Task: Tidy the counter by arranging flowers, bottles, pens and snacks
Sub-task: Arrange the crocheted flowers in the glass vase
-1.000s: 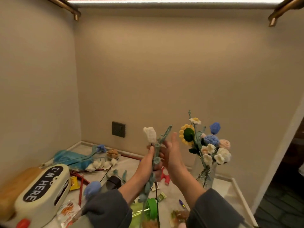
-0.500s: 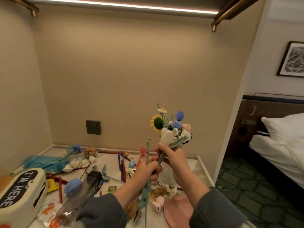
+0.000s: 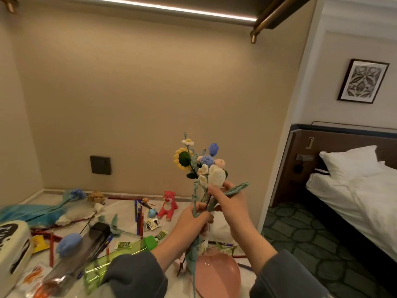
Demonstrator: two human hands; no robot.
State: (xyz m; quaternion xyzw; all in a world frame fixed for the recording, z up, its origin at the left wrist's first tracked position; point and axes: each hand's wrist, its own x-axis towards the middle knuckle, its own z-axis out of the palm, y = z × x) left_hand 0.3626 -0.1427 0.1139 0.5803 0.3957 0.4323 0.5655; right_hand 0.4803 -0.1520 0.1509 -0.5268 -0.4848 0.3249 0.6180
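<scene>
Lettering on the cream case (image 3: 12,244) at the counter's (image 3: 120,208) left edge is cut off. Above the right edge, the left hand (image 3: 193,220) grips the white crocheted tulip's (image 3: 217,176) stem and the right hand (image 3: 232,203) pinches under its head.
</scene>
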